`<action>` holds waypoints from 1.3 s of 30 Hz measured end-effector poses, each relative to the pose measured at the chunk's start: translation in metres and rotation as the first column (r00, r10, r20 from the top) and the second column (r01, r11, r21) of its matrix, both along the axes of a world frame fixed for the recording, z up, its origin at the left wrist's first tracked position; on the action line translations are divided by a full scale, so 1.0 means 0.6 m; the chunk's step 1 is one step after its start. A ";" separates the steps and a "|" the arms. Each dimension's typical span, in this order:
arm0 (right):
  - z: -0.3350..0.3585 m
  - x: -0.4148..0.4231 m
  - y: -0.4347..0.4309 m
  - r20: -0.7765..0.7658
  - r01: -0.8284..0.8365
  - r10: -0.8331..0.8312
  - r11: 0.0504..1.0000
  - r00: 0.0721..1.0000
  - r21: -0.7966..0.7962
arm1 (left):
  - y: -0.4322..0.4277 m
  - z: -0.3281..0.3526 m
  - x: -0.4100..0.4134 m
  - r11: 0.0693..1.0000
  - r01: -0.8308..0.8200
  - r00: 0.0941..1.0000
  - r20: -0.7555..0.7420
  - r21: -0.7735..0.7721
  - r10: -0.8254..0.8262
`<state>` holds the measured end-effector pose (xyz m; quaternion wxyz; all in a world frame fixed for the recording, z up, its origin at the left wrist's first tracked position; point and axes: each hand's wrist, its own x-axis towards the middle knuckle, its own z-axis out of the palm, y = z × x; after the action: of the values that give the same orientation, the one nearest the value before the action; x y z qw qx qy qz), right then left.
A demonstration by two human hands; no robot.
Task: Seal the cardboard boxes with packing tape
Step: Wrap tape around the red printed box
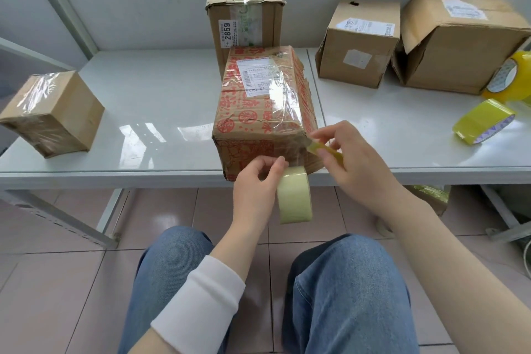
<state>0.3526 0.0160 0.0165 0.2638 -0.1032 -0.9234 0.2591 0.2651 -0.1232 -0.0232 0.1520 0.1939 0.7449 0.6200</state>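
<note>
A cardboard box with red print (pixel 258 112) lies at the front edge of the white table (pixel 161 95), clear tape shining along its top. My left hand (pixel 255 184) grips a pale yellow tape roll (pixel 296 198) just below the box's near face, with tape running up from the roll onto that face. My right hand (pixel 350 158) holds a small yellow cutter (pixel 324 149) at the box's lower right corner, its tip against the tape.
A taped small box (pixel 51 115) sits at the left. A tall box (pixel 244 8) stands behind the printed one. Two brown boxes (pixel 359 43) (pixel 459 43) stand at the back right, beside two yellow tape rolls (pixel 482 121) (pixel 508 77).
</note>
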 end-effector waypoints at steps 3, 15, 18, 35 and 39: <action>0.002 -0.004 -0.007 -0.037 -0.008 0.018 0.965 0.999 0.262 | 0.001 0.004 0.003 1.000 -0.012 1.000 0.007 -0.017 0.013; 0.016 -0.029 -0.024 -0.102 0.043 0.008 0.871 0.995 0.490 | 0.000 0.011 0.000 1.000 -0.005 0.996 0.087 0.027 0.003; 0.017 -0.032 -0.024 -0.093 0.051 -0.007 0.873 0.996 0.484 | 0.000 0.012 -0.003 0.999 0.001 0.994 0.108 0.043 -0.006; -0.024 0.030 0.038 0.029 0.123 -0.134 0.961 0.990 0.249 | -0.028 -0.007 0.008 0.998 0.051 0.996 0.073 0.033 -0.054; -0.067 0.039 0.088 0.082 0.275 -0.268 0.957 0.960 -0.095 | -0.030 0.041 -0.004 0.975 0.180 0.984 -0.031 0.133 -0.178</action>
<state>0.3762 0.0688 -0.0237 0.2596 -0.2515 -0.8939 0.2652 0.2625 -0.1413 0.0013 0.1869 0.2758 0.6821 0.6510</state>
